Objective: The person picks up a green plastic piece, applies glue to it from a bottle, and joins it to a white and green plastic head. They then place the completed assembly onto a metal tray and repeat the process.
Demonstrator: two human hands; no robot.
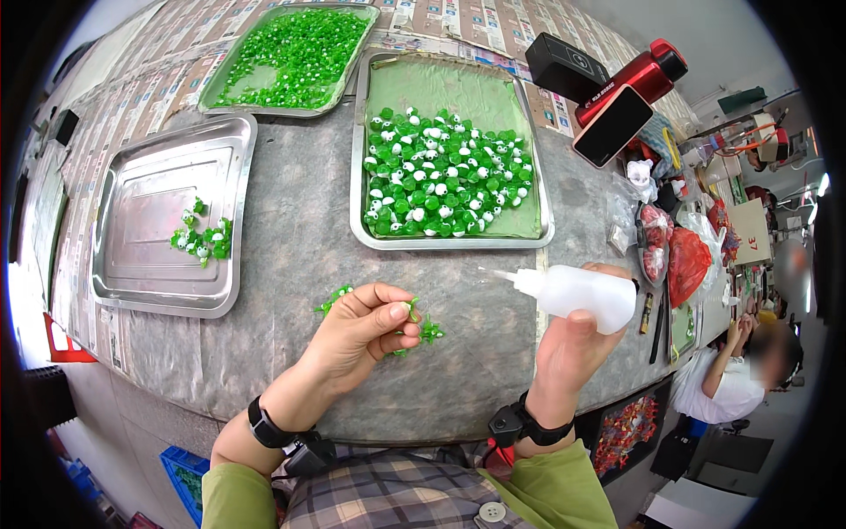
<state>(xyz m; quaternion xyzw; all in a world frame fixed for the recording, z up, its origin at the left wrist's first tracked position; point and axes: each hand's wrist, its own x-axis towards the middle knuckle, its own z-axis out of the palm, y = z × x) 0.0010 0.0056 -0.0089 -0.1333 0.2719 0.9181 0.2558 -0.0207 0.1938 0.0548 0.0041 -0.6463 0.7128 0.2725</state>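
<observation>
A red flask point(621, 84) with a black-topped red cap lies slantwise in view beside a black box point(564, 67) at the far right of the worktable, a dark-screened phone point(614, 126) angled in front of the flask's lower end. Nearer along the right edge, a bulging red plastic bag point(689, 264) sits next to a clear bag of red items point(654, 251), with a small white figure point(641, 173) just beyond. At right, a co-worker in a white top point(721, 388) holds both hands raised together. A blue crate point(183, 455) stands at lower left, below table level.
</observation>
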